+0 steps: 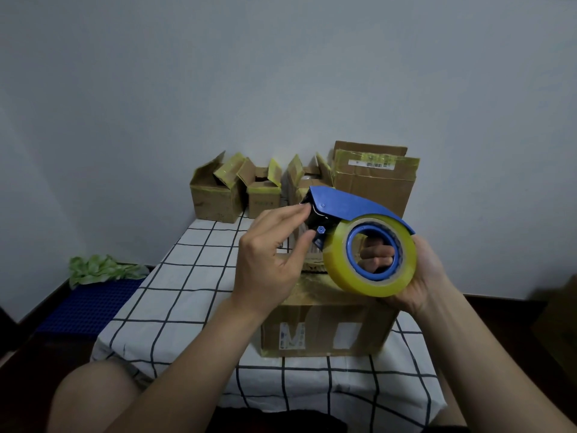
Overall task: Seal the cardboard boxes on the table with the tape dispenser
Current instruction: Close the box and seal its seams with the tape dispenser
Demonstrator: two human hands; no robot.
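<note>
While the right hand grips the tape dispenser from its far side, its fingers curl through the blue core of the roll of tape and show inside the ring. The dispenser is held in the air above the near box. It is tilted, with its blue guard arching over the yellowish roll and its black front end pointing up and to the left.

The left hand pinches that black front end between thumb and forefinger. Whether a loose end of tape lies between the fingertips cannot be told.

The near box stands on the table, which is covered by a white cloth with a black grid, close to the person's side. Glossy yellowish tape shows on its top and pale labels sit on its front face. Much of its top is hidden behind the hands and the roll.

Along the far edge of the table, against the wall, four more boxes stand in a row with their flaps raised:
- a small box at the left
- a smaller box just beside it
- a third box, partly hidden by the dispenser
- a large box at the right, with a barcode label on one flap

On the floor to the left, crumpled green material lies at the far end of a blue mat.
</note>
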